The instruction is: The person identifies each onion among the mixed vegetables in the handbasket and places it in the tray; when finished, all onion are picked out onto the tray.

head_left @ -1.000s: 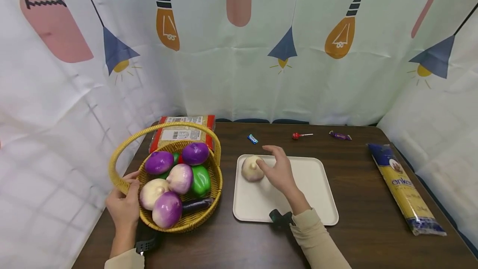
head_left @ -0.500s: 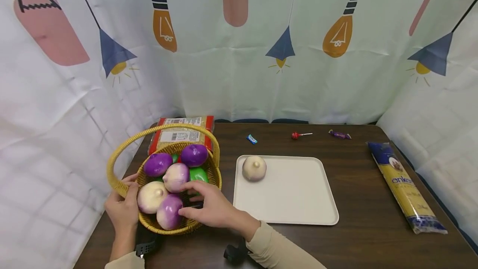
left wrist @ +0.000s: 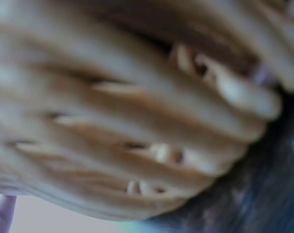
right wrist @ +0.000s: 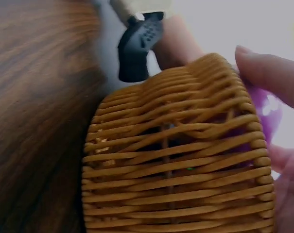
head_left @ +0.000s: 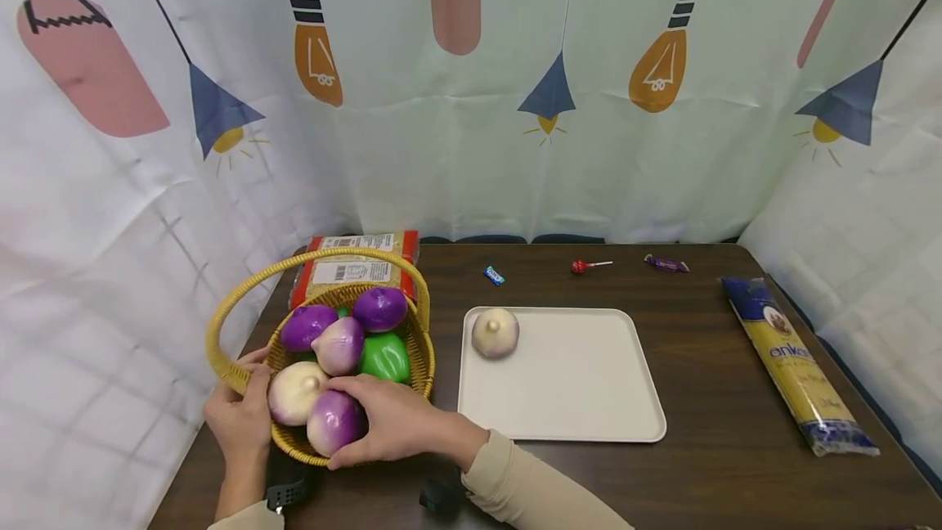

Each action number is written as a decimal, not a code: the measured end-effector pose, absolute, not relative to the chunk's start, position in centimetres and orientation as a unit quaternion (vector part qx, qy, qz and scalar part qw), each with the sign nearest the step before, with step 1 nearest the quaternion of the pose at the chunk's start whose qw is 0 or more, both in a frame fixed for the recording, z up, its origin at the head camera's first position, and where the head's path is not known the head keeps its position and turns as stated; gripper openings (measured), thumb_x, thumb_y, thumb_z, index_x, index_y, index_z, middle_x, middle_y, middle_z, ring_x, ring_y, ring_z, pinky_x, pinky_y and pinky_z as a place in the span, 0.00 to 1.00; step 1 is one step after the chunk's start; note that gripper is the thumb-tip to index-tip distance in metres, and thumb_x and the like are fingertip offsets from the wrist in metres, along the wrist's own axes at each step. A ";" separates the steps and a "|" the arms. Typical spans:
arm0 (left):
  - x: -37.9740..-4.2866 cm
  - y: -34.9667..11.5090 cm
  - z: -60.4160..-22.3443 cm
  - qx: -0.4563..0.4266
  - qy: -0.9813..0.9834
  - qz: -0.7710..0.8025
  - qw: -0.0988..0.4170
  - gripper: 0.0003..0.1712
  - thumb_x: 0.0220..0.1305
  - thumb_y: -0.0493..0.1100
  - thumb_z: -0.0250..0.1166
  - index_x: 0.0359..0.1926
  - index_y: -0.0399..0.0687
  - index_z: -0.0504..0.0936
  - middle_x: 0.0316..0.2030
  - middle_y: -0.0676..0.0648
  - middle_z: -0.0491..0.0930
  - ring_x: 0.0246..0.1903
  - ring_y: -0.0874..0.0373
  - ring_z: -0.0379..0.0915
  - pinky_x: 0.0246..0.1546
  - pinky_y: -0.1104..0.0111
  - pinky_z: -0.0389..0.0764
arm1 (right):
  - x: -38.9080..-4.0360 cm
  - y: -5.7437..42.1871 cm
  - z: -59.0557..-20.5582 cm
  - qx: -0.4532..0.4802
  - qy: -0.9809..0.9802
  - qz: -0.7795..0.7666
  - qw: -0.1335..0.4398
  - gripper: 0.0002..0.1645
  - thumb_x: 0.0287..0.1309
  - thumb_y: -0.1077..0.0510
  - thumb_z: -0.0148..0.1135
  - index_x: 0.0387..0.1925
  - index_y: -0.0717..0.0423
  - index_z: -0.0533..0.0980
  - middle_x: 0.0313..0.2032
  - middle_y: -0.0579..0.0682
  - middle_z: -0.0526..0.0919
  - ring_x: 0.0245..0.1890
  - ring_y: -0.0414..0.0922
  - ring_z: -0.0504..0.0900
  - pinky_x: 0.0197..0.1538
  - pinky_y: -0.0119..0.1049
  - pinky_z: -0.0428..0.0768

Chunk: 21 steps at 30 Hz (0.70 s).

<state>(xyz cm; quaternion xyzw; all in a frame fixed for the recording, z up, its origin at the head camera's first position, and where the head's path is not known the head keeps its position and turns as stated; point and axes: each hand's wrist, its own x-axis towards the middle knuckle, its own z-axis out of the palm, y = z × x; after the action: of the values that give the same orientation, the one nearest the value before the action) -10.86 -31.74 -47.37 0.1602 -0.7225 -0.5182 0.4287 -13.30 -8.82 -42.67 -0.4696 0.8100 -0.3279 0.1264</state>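
Near the left edge of the table [head_left: 706,309], my left hand [head_left: 239,415] is curled round the basket [head_left: 423,366] at its rim, by the foot of the handle. The basket is round, woven from stiff yellow-brown strands, with a tall arched handle. Behind it, towards the far left corner, lies a flat, shiny red-and-clear packet [head_left: 353,272].

Inside the basket sit smooth, glossy shapes: two deep-purple bulbs [head_left: 309,328], a pale, pointed bulb [head_left: 297,393], a pinkish bulb [head_left: 340,346] and a lobed green pepper [head_left: 385,358]. At the front is the purple onion [head_left: 333,424]. My right hand [head_left: 401,424] was over the tray a second ago; now it is at the basket, bent into a wide curve, fingers over the onion's top and thumb low on its near side. I judge the onion gripped but not lifted, so the work is back at the basket.

Mid-table, the flat white tray [head_left: 567,383] has rounded corners; a pale round bulb [head_left: 495,333] rests at its far left corner.

Along the table's far edge lie a blue-wrapped sweet [head_left: 494,276], a red lollipop [head_left: 580,267] and a purple-wrapped sweet [head_left: 666,264]. A long, crinkly yellow-and-blue bag [head_left: 798,362] lies slantwise by the right edge.
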 end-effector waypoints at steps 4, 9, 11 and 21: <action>-10.8 -31.6 -47.5 0.160 -0.723 -0.516 0.430 0.09 0.61 0.33 0.61 0.32 0.25 0.82 0.39 0.48 0.87 0.42 0.68 0.79 0.44 0.79 0.71 | -13.0 -7.8 -42.8 -0.447 0.794 -0.401 0.095 0.49 0.49 0.39 0.72 0.69 0.41 0.59 0.60 0.39 0.66 0.56 0.31 0.68 0.57 0.26 0.70; -10.8 -31.4 -47.2 0.154 -0.721 -0.515 0.437 0.10 0.61 0.34 0.61 0.31 0.26 0.81 0.38 0.51 0.87 0.41 0.67 0.79 0.44 0.79 0.71 | -13.8 -4.5 -41.9 -0.396 0.737 -0.544 0.063 0.48 0.48 0.50 0.75 0.68 0.44 0.60 0.60 0.43 0.66 0.56 0.36 0.71 0.57 0.33 0.74; -10.9 -31.4 -47.1 0.149 -0.719 -0.516 0.440 0.10 0.61 0.33 0.61 0.31 0.26 0.81 0.38 0.50 0.87 0.41 0.67 0.80 0.44 0.79 0.71 | -14.3 -2.8 -41.5 -0.369 0.721 -0.583 0.064 0.48 0.48 0.53 0.75 0.69 0.45 0.60 0.61 0.44 0.67 0.55 0.39 0.73 0.55 0.37 0.76; -10.8 -31.4 -47.1 0.152 -0.717 -0.520 0.439 0.10 0.61 0.33 0.61 0.31 0.24 0.81 0.37 0.52 0.87 0.41 0.66 0.80 0.43 0.79 0.71 | -16.7 5.9 -42.4 -0.227 0.717 -0.659 -0.001 0.48 0.46 0.62 0.75 0.67 0.52 0.60 0.59 0.51 0.68 0.54 0.49 0.71 0.53 0.45 0.75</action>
<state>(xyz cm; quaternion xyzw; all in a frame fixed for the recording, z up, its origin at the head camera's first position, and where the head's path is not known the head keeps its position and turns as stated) -10.83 -31.44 -47.14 0.1517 -0.7168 -0.5201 0.4390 -16.69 5.91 -42.43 -0.2273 0.7171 -0.6589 -0.0008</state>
